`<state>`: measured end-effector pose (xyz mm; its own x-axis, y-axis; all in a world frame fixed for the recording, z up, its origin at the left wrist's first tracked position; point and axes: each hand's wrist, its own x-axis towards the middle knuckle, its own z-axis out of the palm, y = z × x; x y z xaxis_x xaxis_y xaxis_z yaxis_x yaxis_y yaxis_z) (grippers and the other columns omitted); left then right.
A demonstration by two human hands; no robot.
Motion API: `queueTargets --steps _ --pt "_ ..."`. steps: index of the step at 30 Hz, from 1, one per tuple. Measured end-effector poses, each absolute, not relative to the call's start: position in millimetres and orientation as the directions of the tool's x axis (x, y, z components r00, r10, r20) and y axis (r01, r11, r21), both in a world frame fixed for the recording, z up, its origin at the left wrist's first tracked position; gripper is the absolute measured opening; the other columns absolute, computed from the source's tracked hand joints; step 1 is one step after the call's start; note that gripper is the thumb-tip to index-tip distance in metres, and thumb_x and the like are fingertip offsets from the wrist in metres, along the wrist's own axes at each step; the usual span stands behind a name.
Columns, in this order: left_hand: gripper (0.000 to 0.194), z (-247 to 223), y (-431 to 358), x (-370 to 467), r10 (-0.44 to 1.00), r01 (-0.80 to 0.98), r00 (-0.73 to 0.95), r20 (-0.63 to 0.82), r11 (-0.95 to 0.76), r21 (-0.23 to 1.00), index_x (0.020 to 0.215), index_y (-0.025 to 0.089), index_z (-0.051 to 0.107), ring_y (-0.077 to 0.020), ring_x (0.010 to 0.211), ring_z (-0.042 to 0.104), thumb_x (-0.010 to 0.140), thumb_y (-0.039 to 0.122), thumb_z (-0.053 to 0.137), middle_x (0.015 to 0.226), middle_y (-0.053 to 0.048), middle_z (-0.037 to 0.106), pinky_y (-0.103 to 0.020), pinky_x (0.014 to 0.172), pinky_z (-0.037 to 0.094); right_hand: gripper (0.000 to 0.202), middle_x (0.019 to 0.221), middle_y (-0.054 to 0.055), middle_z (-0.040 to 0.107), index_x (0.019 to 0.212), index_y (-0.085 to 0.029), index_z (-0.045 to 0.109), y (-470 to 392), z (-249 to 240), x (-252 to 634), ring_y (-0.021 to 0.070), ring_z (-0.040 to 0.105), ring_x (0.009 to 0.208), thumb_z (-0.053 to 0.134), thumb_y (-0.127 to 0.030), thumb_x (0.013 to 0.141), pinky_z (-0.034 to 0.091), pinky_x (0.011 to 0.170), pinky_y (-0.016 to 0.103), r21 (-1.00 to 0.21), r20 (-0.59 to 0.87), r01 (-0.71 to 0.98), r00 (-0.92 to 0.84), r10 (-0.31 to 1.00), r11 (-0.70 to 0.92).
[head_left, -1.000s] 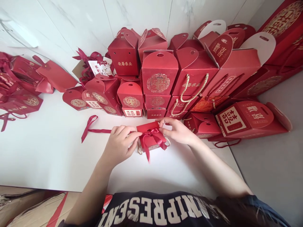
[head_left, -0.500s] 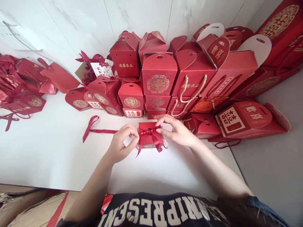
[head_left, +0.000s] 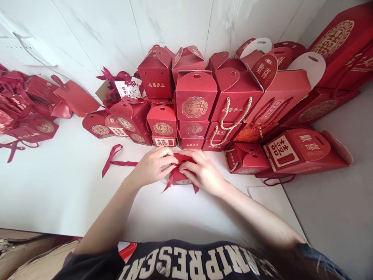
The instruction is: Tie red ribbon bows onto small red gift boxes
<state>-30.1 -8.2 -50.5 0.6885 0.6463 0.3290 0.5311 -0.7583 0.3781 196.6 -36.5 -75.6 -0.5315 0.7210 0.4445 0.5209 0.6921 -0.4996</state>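
A small red gift box (head_left: pixel 182 179) with a gold emblem sits on the white table in front of me, tied with a dark red ribbon (head_left: pixel 168 184). My left hand (head_left: pixel 153 167) pinches the ribbon at the bow from the left side. Over the box's top right, my right hand (head_left: pixel 204 173) has its thumb and fingers closed on the bow too. Both hands hide most of the bow and the box lid. The ribbon's tails hang down over the front of the box. To the left lies a loose ribbon strip (head_left: pixel 124 163), passing behind my left hand.
Stacked red gift boxes (head_left: pixel 196 95) with gold cord handles line the back wall. A larger box (head_left: pixel 294 151) stands at the right by the grey wall. Far left is a heap of ribboned red boxes (head_left: pixel 35 112). Brown cardboard (head_left: pixel 32 260) shows below the table edge.
Both hands have closed in over the bow from the sides of the box. The fingers now grip the ribbon and cover it. The view has shifted slightly.
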Motion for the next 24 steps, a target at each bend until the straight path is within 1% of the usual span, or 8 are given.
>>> queueTargets --steps 4,8,11,14,16,19,21,24 --pt "0.024 -49 -12 -29 0.669 0.529 0.675 0.311 -0.732 0.429 0.109 0.024 0.067 -0.0175 0.089 0.058 0.092 0.016 0.052 0.098 -0.005 0.061 -0.033 0.083 0.048 0.013 0.138 0.009 0.054 0.097 -0.024 0.066 -31 -68 210 0.0261 0.047 0.130 0.054 -0.023 0.093 0.040 0.108 0.048 -0.546 0.415 0.434 -0.603 0.681 0.717" --pt "0.023 -53 -17 -27 0.711 0.525 0.647 0.275 -0.677 0.516 0.103 0.022 0.064 -0.0168 0.087 0.058 0.088 0.011 0.050 0.095 -0.004 0.060 -0.031 0.080 0.048 0.016 0.139 0.007 0.053 0.093 -0.024 0.064 -28 -59 222 0.0262 0.045 0.131 0.055 -0.012 0.086 0.042 0.107 0.047 -0.577 0.375 0.389 -0.654 0.657 0.718" --pt "0.023 -61 -19 -26 0.753 0.482 0.565 0.337 -0.633 0.606 0.105 0.019 0.058 -0.0159 0.080 0.055 0.085 0.011 0.051 0.091 -0.004 0.059 -0.031 0.075 0.048 0.021 0.138 0.006 0.054 0.087 -0.023 0.063 -28 -56 224 0.0260 0.046 0.131 0.053 -0.006 0.081 0.043 0.105 0.045 -0.592 0.341 0.383 -0.678 0.651 0.709" --pt "0.013 -67 -20 -22 0.782 0.476 0.492 0.382 -0.609 0.634 0.097 0.019 0.058 -0.0160 0.079 0.054 0.086 0.015 0.055 0.089 -0.004 0.058 -0.031 0.074 0.047 0.023 0.137 0.006 0.054 0.085 -0.023 0.063 -29 -56 224 0.0248 0.047 0.129 0.050 -0.004 0.081 0.041 0.106 0.045 -0.612 0.332 0.395 -0.659 0.675 0.685" --pt "0.008 -68 -21 -20 0.801 0.518 0.472 0.368 -0.590 0.619 0.094 0.019 0.058 -0.0164 0.081 0.053 0.086 0.019 0.058 0.089 -0.004 0.059 -0.031 0.074 0.047 0.018 0.135 0.006 0.055 0.086 -0.023 0.062 -31 -57 222 0.0245 0.049 0.127 0.051 -0.008 0.086 0.041 0.105 0.045 -0.642 0.326 0.422 -0.605 0.726 0.640" --pt "0.017 -69 -21 -18 0.811 0.540 0.450 0.374 -0.580 0.609 0.101 0.020 0.057 -0.0165 0.081 0.053 0.085 0.021 0.061 0.092 -0.004 0.060 -0.031 0.072 0.046 0.013 0.131 0.009 0.058 0.083 -0.022 0.060 -34 -58 217 0.0260 0.051 0.125 0.054 -0.027 0.094 0.042 0.103 0.046 -0.693 0.294 0.475 -0.500 0.814 0.542" --pt "0.020 -70 -20 -20 0.789 0.504 0.465 0.401 -0.608 0.613 0.104 0.020 0.057 -0.0167 0.083 0.054 0.085 0.020 0.061 0.094 -0.004 0.059 -0.031 0.073 0.048 0.023 0.129 0.010 0.059 0.080 -0.022 0.060 -37 -60 212 0.0274 0.052 0.123 0.056 -0.040 0.094 0.043 0.101 0.047 -0.708 0.263 0.514 -0.445 0.856 0.484" --pt "0.018 -73 -18 -24 0.747 0.454 0.528 0.403 -0.650 0.610 0.103 0.020 0.059 -0.0183 0.089 0.057 0.085 0.018 0.060 0.096 -0.006 0.059 -0.032 0.077 0.050 0.029 0.128 0.011 0.060 0.080 -0.022 0.061 -43 -66 201 0.0301 0.054 0.120 0.064 -0.050 0.086 0.043 0.099 0.050 -0.693 0.267 0.567 -0.371 0.889 0.445"
